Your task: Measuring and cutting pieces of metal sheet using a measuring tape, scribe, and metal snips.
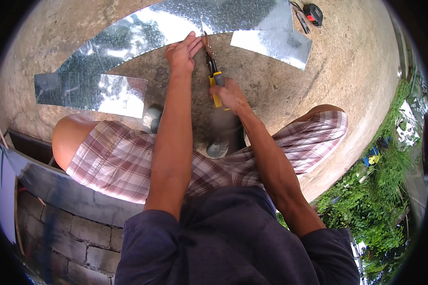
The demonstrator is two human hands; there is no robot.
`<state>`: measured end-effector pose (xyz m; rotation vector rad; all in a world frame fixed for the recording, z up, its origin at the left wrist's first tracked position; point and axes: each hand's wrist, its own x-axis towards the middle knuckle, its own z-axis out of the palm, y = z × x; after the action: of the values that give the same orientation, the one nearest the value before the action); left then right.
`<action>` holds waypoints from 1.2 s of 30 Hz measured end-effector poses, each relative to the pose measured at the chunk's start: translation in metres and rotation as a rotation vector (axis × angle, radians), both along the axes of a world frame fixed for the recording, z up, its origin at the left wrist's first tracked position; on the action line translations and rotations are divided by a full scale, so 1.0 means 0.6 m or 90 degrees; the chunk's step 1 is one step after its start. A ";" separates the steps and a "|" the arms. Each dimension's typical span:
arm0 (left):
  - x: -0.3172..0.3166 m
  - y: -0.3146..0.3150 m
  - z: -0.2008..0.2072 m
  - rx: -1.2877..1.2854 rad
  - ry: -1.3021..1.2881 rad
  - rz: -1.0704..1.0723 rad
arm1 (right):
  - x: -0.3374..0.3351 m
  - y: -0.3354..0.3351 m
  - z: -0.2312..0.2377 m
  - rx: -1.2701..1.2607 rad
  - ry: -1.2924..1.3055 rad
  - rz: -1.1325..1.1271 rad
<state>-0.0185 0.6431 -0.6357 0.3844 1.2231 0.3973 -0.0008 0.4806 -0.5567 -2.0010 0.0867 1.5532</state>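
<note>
A long, shiny galvanized metal sheet [142, 40] curves across the floor ahead of me. My right hand [230, 95] is closed around the yellow and grey handles of tin snips [215, 78]. Their jaws point away from me and reach the sheet's near edge, where a thin line runs across the metal. Beside the jaws, my left hand [180, 54] has its fingers stretched out, with the fingertips at that same edge. One smaller metal piece [88, 92] lies to the left, and another strip [273, 46] is to the right of the snips.
A black and red tape measure [313, 14] and a dark pen-like tool [302, 23] rest on the concrete floor [347, 71] at the far right. Green plants [371, 190] grow along the right side. A block wall [76, 242] stands at the lower left.
</note>
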 end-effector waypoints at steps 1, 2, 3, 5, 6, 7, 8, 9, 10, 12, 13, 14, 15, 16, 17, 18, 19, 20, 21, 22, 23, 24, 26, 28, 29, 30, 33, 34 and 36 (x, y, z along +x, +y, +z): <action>0.000 0.000 0.000 0.003 -0.001 -0.001 | 0.000 0.000 0.001 -0.007 -0.007 0.009; 0.000 0.000 0.000 -0.006 0.005 -0.006 | 0.000 0.001 0.001 -0.006 -0.007 0.009; 0.000 0.000 0.000 0.006 -0.002 -0.002 | -0.001 0.001 0.002 -0.008 -0.014 0.018; 0.001 -0.001 0.001 0.003 0.012 -0.004 | -0.002 0.002 0.002 -0.010 -0.022 0.026; 0.001 -0.001 0.001 0.013 0.010 0.000 | -0.003 0.003 0.002 -0.008 -0.023 0.014; 0.002 -0.001 0.002 0.013 0.010 0.002 | -0.005 0.003 0.002 -0.025 -0.025 0.005; 0.002 -0.001 0.002 0.006 0.012 -0.001 | -0.006 0.004 0.002 -0.006 -0.024 0.002; 0.003 -0.001 0.002 0.014 0.011 0.003 | -0.008 0.004 0.001 -0.007 -0.033 0.000; 0.003 0.000 0.002 0.013 0.012 0.003 | -0.009 0.004 0.000 -0.020 -0.045 -0.002; 0.004 0.000 0.003 0.013 0.012 0.003 | -0.012 0.002 -0.002 -0.004 -0.045 -0.008; 0.006 -0.001 0.004 0.018 0.015 0.006 | -0.013 0.001 -0.004 -0.005 -0.056 -0.016; 0.007 -0.001 0.005 0.010 0.028 0.003 | -0.015 0.001 -0.005 0.001 -0.049 -0.015; 0.008 -0.003 0.007 0.023 0.019 0.007 | -0.017 0.001 -0.008 0.006 -0.083 -0.005; 0.011 -0.004 0.009 0.027 0.032 0.016 | -0.018 0.001 -0.010 0.010 -0.118 0.005; 0.012 -0.005 0.012 0.016 0.056 0.020 | -0.019 0.000 -0.011 0.010 -0.118 0.003; 0.015 -0.005 0.014 0.030 0.046 0.021 | -0.020 -0.001 -0.013 0.011 -0.115 0.001; 0.018 -0.005 0.017 0.013 0.080 0.038 | -0.020 -0.003 -0.014 0.012 -0.112 -0.001; 0.020 -0.005 0.018 -0.003 0.105 0.049 | -0.022 -0.003 -0.014 0.012 -0.113 -0.004; 0.022 -0.005 0.020 -0.004 0.112 0.052 | -0.023 -0.004 -0.014 0.022 -0.141 0.007; 0.022 -0.004 0.020 -0.004 0.123 0.060 | -0.024 -0.005 -0.014 0.022 -0.173 0.016; 0.021 -0.003 0.021 -0.010 0.134 0.065 | -0.025 -0.006 -0.014 0.033 -0.170 0.016; 0.020 -0.001 0.020 -0.004 0.133 0.067 | -0.026 -0.006 -0.013 0.032 -0.176 0.020; 0.018 0.001 0.017 0.009 0.122 0.018 | -0.024 -0.005 -0.012 0.034 -0.183 0.025; 0.016 0.000 0.014 0.036 0.110 0.037 | -0.020 -0.002 -0.011 -0.007 -0.127 0.033; 0.015 0.000 0.012 0.038 0.109 0.028 | -0.018 -0.001 -0.011 0.008 -0.113 0.030; 0.015 -0.001 0.010 0.030 0.109 0.011 | -0.015 0.001 -0.011 0.008 -0.104 0.030; 0.017 -0.002 0.007 0.037 0.118 0.028 | -0.006 0.003 -0.009 -0.004 -0.062 0.031; 0.018 -0.002 0.007 0.045 0.115 0.034 | -0.004 0.004 -0.008 -0.013 -0.032 0.033; 0.018 -0.002 0.008 0.039 0.128 0.029 | -0.003 0.006 -0.007 -0.016 -0.048 0.035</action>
<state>-0.0076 0.6421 -0.6310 0.4583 1.4205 0.4444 -0.0024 0.4842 -0.5608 -2.0957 0.0211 1.5161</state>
